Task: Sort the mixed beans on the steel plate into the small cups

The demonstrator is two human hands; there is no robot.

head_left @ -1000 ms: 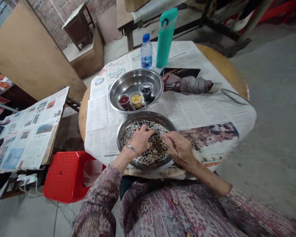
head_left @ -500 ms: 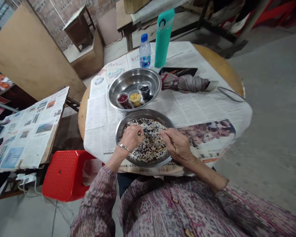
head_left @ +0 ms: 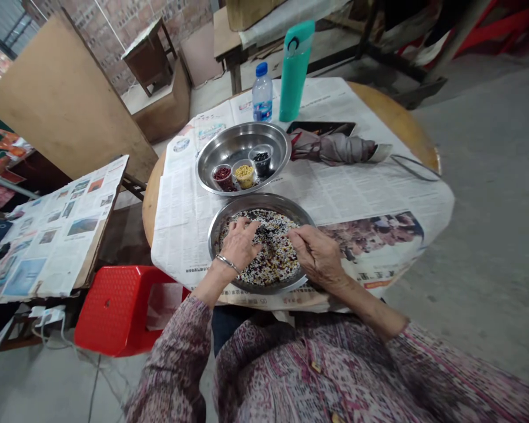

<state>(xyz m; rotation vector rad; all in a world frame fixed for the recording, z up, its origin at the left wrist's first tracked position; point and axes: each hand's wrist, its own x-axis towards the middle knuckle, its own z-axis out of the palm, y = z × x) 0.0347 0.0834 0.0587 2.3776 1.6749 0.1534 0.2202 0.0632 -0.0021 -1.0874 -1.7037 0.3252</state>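
Far to the left of the lower steel bowl [head_left: 260, 202], a newspaper-covered board [head_left: 57, 235] lay across a stand, and closer in, below and left of the bowl, stood a red plastic stool [head_left: 114, 311]. The person's left hand [head_left: 240, 245], with a metal bangle [head_left: 227, 264] at the wrist and a patterned sleeve [head_left: 171, 358] farther up the arm, reached over the bowl's near-left rim. Its left fingers [head_left: 247, 226] curled downward, close together, with their tips in among the mixed grains [head_left: 271, 252]; whether they pinched any grains was hidden. The mix of white, dark and reddish grains filled the bowl's floor and lay directly beneath and between both hands. The right hand [head_left: 315, 255] came in over the bowl's right rim, its right fingers [head_left: 296, 234] narrowly drawn together just above the grains, though I cannot tell whether they held any. Beyond the bowl stood a second steel bowl [head_left: 242, 144] holding three small cups of red [head_left: 223, 177], yellow [head_left: 244, 175] and black [head_left: 261, 161] grains. Farther beyond were a water bottle [head_left: 263, 94] and a teal flask [head_left: 294, 70]. Up and right of the bowl, a folded umbrella [head_left: 330, 148] lay on the newspaper-covered surface [head_left: 370, 200] beside a phone [head_left: 321, 127].
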